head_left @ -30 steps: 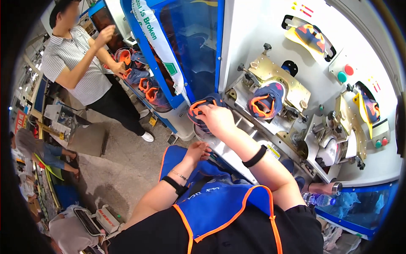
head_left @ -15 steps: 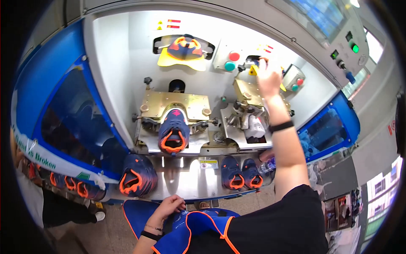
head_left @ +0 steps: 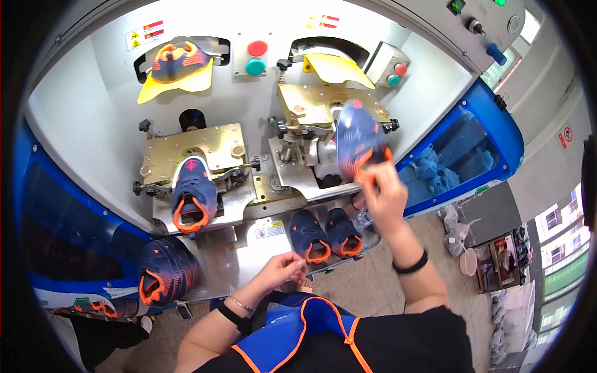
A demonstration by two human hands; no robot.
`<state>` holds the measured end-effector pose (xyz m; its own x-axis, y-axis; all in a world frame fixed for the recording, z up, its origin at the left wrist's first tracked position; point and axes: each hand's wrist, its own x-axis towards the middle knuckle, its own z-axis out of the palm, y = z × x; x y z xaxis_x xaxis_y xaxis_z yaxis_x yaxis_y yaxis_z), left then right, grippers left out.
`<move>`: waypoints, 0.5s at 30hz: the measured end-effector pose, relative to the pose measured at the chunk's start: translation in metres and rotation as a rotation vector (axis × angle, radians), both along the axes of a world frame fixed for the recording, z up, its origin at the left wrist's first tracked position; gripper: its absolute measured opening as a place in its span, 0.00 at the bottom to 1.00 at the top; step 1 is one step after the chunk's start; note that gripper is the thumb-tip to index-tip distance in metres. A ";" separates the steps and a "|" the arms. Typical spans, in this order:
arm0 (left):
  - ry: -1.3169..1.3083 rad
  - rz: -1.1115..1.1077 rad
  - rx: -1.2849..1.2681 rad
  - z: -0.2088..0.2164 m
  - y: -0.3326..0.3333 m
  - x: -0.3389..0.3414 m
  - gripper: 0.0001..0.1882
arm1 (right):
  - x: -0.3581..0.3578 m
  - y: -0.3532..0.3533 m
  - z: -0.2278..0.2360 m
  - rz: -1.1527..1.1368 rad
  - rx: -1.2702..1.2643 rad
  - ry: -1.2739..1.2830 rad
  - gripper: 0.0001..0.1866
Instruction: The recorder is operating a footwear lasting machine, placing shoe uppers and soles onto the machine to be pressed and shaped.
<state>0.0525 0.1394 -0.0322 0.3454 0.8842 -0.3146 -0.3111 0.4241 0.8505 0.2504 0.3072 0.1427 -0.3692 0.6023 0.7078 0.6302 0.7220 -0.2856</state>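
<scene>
White machine housing fills our view, brass fixtures across it. Our right hand (head_left: pixel 380 194) pinches a navy-orange shoe upper (head_left: pixel 357 138) at 2 o'clock, over the right fixture (head_left: pixel 323 109). Left hand (head_left: pixel 281 268) rests loosely curled, empty, on the surface (head_left: pixel 239 255) at 6. Risk: thin pinch could let the upper slip or seat crooked.

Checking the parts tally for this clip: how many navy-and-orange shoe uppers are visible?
6: one in the right hand, one on the left station's mould, one on the upper-left yellow form, two on the front shelf, one at lower left. More may be hidden.
</scene>
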 end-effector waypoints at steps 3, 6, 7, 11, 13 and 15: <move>-0.139 0.045 0.075 0.033 0.044 0.029 0.22 | 0.030 -0.030 -0.038 -0.011 -0.119 0.054 0.11; -0.349 0.209 -0.005 0.052 0.091 0.059 0.28 | 0.026 -0.013 -0.050 0.059 -0.192 0.021 0.10; -0.434 0.228 -0.014 0.063 0.108 0.068 0.27 | 0.026 0.001 -0.053 0.100 -0.193 0.016 0.10; -0.568 0.437 -0.005 0.062 0.160 0.091 0.22 | 0.022 0.040 -0.058 0.114 -0.174 -0.110 0.11; -0.559 0.495 -0.014 0.062 0.165 0.096 0.19 | 0.023 0.051 -0.062 0.145 -0.179 -0.142 0.11; -0.575 0.565 0.009 0.065 0.166 0.104 0.19 | 0.028 0.057 -0.064 0.162 -0.184 -0.150 0.12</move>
<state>0.1568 0.3055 0.0329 -0.0486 0.9753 -0.2153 -0.8667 0.0659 0.4944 0.2786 0.3643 0.0783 -0.5632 0.6399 0.5228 0.5559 0.7615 -0.3333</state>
